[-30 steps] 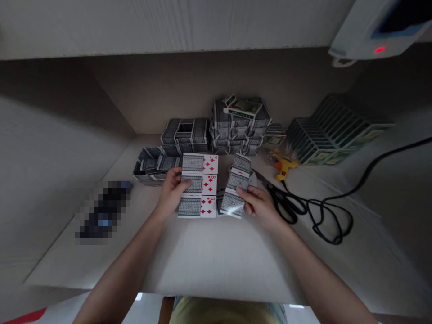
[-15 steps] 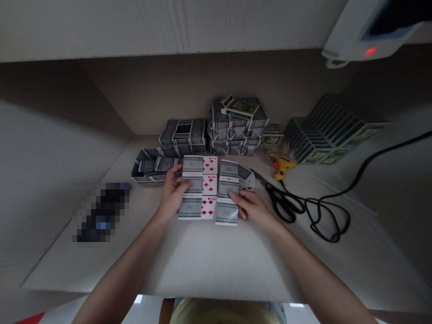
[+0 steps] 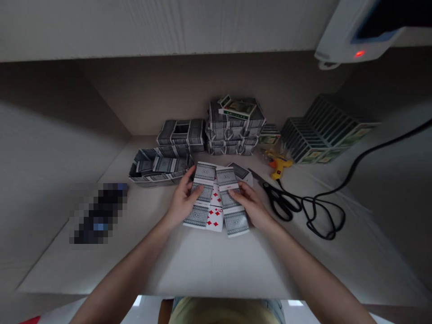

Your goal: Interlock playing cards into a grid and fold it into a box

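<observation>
Plainly, the relation that counts is the one between the two pieces of joined cards; the card strip (image 3: 236, 221) lies leftward of the right hand (image 3: 253, 203), and the card panel (image 3: 196, 217) lies rightward of the left hand (image 3: 184, 200); both long axes run roughly from the front edge of the desk (image 3: 216, 265) toward its back edge, tilted so that the far ends lean together and the near ends spread; the strip overlaps the panel's red diamond cards (image 3: 215, 218) in this view, though whether they touch I cannot tell; each hand is nearest to its own piece.

The left hand is closed to a pinch on the panel's left side, thumb on top; the right hand pinches the strip's right side likewise, fingers partly hidden.

Counted: three card backs in the panel, with two diamond faces readily seen beside them; three card backs in the strip; one pair of scissors (image 3: 280, 202) and one yellow glue gun (image 3: 280, 167), both right of the right hand; one open card box (image 3: 148, 181) beyond the left hand; one small packet (image 3: 239, 108) atop the stacked card boxes (image 3: 216, 131) near the back edge; the loose cards (image 3: 240, 171) overlap too much to count.
</observation>
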`<act>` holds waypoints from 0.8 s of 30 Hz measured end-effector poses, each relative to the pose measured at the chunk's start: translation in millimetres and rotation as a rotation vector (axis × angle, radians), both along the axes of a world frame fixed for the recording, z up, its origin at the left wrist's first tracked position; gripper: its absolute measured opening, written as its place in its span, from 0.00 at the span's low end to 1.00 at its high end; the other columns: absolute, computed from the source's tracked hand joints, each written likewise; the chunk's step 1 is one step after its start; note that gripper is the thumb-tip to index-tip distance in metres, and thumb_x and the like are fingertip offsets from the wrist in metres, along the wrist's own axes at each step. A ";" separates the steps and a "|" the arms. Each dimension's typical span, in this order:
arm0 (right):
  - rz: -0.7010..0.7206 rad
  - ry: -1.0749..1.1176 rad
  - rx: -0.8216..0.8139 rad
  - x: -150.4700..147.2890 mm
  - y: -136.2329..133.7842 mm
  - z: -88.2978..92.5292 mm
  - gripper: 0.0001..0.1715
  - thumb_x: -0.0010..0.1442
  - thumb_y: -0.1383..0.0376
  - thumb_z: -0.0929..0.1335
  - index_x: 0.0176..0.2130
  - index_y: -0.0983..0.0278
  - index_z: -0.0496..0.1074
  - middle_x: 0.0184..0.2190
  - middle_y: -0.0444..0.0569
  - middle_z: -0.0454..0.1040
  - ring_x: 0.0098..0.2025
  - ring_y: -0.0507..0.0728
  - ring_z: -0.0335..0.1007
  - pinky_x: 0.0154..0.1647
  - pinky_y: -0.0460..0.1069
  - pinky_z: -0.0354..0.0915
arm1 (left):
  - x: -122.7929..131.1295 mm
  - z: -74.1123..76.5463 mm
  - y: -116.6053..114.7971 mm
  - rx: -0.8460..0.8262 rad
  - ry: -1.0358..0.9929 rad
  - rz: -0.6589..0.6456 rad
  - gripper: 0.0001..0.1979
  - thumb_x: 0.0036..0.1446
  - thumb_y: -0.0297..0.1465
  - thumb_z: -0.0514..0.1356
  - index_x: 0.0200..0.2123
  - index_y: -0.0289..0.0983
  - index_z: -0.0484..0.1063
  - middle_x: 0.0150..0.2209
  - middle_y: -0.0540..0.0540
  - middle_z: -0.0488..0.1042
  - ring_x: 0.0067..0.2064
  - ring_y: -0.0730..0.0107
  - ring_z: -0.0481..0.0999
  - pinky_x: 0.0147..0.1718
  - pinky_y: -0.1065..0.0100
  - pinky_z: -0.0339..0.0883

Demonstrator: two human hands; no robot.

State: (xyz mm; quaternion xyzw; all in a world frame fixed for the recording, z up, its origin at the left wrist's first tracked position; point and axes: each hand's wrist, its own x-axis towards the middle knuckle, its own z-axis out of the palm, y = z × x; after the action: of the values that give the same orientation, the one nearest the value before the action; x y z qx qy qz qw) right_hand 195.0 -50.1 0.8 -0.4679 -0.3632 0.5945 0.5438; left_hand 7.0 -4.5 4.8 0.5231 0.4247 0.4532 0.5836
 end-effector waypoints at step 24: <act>-0.297 -0.128 -0.070 5.9 7.6 -24.4 0.19 0.49 0.49 0.66 0.36 0.58 0.67 0.33 0.46 0.74 0.40 0.59 0.69 0.35 0.51 0.65 | 10.1 -5.2 -10.1 -0.034 0.050 0.083 0.32 0.50 0.33 0.60 0.58 0.39 0.54 0.44 0.43 0.74 0.42 0.63 0.75 0.42 0.61 0.68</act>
State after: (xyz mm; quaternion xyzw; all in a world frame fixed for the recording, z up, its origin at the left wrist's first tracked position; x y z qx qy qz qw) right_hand 200.9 -42.5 -23.6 -0.5721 -0.3031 0.4887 0.5848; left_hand 17.1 -14.6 -0.3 0.5061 0.4684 0.4565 0.5622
